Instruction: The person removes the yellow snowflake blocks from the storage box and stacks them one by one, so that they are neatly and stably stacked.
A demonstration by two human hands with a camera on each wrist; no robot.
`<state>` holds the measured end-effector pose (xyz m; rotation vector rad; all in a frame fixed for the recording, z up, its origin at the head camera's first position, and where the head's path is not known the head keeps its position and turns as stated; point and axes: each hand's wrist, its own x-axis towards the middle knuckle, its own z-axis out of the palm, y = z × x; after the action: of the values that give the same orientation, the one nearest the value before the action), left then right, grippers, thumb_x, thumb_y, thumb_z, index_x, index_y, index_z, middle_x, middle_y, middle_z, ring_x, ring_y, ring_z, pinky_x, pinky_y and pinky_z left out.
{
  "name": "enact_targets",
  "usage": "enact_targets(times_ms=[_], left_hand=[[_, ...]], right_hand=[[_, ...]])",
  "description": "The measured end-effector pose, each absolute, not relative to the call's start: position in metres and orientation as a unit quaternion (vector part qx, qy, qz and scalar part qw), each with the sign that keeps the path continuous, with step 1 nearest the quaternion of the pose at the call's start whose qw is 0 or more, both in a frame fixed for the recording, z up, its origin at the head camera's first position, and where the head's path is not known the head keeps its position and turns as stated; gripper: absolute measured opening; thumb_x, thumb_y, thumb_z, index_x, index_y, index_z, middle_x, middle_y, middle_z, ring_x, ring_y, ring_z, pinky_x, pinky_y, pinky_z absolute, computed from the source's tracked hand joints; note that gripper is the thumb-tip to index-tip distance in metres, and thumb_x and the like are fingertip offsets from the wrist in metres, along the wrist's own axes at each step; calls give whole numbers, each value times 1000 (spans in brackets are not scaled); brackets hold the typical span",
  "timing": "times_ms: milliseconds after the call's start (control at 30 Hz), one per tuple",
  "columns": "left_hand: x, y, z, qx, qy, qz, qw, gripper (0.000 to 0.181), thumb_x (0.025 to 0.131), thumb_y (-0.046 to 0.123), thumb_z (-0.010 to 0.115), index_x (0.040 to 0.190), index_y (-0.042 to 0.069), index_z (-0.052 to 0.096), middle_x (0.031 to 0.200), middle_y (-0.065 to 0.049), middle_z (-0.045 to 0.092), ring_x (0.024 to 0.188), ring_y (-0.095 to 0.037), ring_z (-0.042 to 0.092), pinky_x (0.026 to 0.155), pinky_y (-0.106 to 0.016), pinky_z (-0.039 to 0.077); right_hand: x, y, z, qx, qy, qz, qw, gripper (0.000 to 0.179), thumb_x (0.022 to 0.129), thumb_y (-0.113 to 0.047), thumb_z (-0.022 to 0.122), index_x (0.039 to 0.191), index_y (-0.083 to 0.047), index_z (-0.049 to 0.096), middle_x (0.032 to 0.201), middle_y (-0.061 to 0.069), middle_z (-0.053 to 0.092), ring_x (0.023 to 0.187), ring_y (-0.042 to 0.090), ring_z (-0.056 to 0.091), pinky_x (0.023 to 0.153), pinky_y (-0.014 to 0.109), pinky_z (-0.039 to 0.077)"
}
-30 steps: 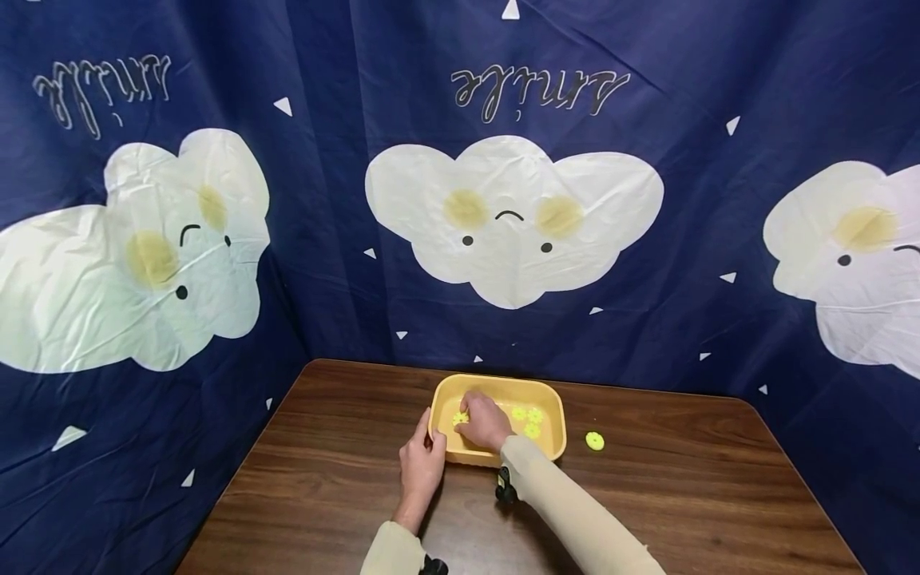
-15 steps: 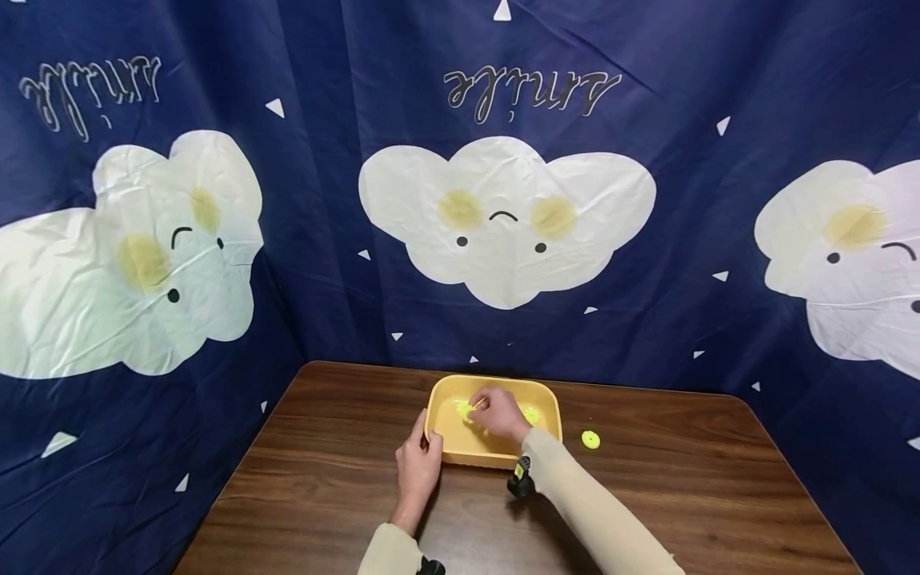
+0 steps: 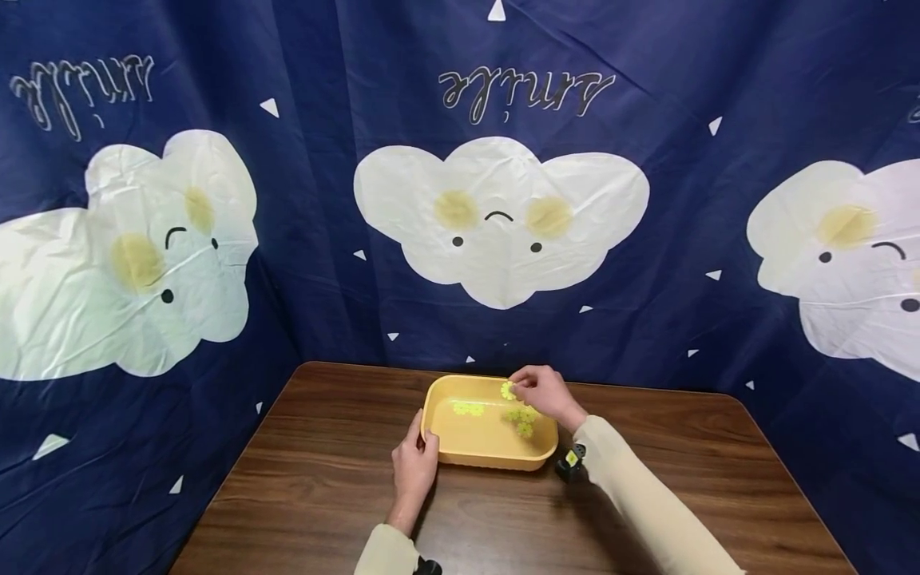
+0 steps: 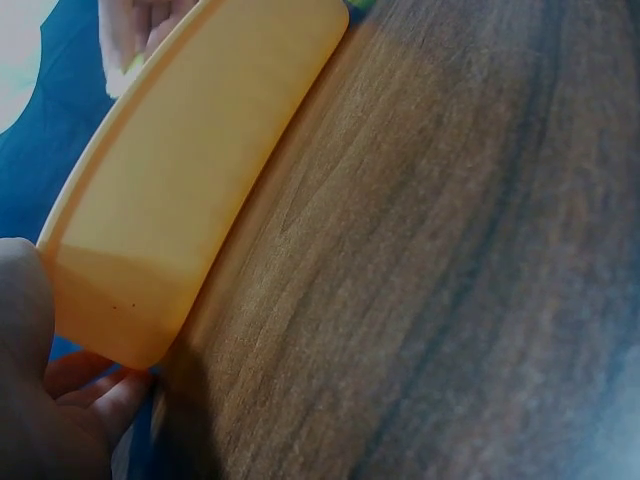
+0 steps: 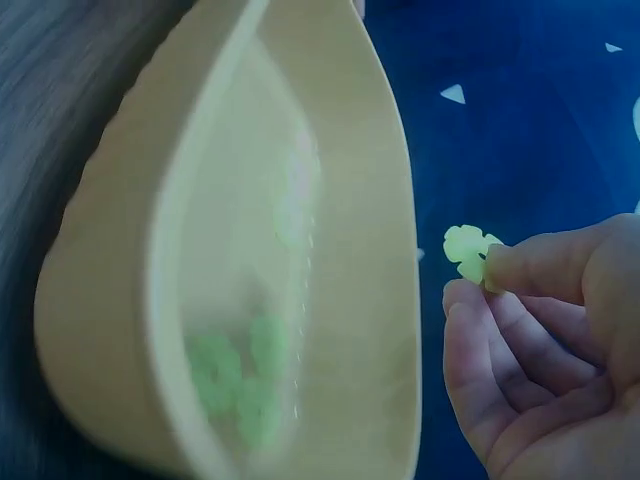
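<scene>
A yellow plastic box [image 3: 496, 461] with rounded corners stands on the table. My left hand [image 3: 414, 467] holds its left end, thumb at the rim and fingers round the outer wall, as the left wrist view shows. Above the box's far right part, my right hand [image 3: 546, 391] pinches a yellow-green flower-shaped piece [image 5: 468, 250] between thumb and index finger. Inside the box, a few similar flower pieces [image 3: 469, 408] lie toward the left. Several more flower pieces [image 3: 525, 429] lie at the right, blurred in the right wrist view.
The box stands on a brown wood-grain table [image 3: 323, 479]. Behind and beside the table hangs a dark blue curtain [image 3: 316, 239] with white clouds. A small green patch [image 4: 360, 5] shows past the box's end in the left wrist view.
My right hand has lifted from the box's left part and moved right and back, carrying a flower piece. The left hand keeps its hold. The loose disc on the table is now hidden.
</scene>
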<state>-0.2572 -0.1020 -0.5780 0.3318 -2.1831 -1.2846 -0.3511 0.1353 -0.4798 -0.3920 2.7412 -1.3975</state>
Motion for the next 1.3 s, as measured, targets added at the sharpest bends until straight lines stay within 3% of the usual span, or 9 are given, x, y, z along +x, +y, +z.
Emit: enact_targets(times_ms=[167,300,567,700,933,1300], left_hand=[[-257,-103,-577,129,-818,-491,272,45,92,11,65,137,6,64,121,-20,72,97,-32,72,84,-49,57],[-258,-104,-577,130,-819,-494,262,46,93,12,65,138,6,63,123,-20,71,100,-32,71,86,-49,57],[-257,-103,-578,129,-820,-492,263,46,92,11,65,138,6,63,123,-19,71,100,-33,71,86,-49,57],[-256,-103,-578,127,-819,-492,267,46,91,10,66,137,6,64,121,-19,72,98,-32,71,84,-49,57],[-257,-103,-577,123,-818,-495,266,47,92,10,66,139,7,63,124,-19,71,101,-33,71,86,-49,57],[-257,-102,-577,118,-821,-488,272,46,92,10,64,138,4,63,123,-20,71,101,-34,71,86,-49,57]], right_hand=[[-348,162,-477,-133,892,-431,4,13,93,-11,71,103,-8,78,90,5,75,79,15,66,67,28,55],[-347,184,-481,-124,889,-441,5,14,94,-10,69,105,-7,77,94,7,75,81,16,67,70,33,59],[-346,223,-496,-105,892,-440,-15,16,94,-6,67,105,1,76,86,10,74,68,16,66,63,28,55],[-343,240,-505,-70,909,-411,-1,17,94,-8,68,105,-1,77,81,8,73,65,12,63,62,27,52],[-335,259,-517,-34,915,-400,35,15,93,-4,66,103,0,76,91,10,73,71,14,64,63,28,54],[-326,265,-531,-38,915,-399,56,8,90,-1,66,94,1,73,81,6,69,68,16,60,60,29,51]])
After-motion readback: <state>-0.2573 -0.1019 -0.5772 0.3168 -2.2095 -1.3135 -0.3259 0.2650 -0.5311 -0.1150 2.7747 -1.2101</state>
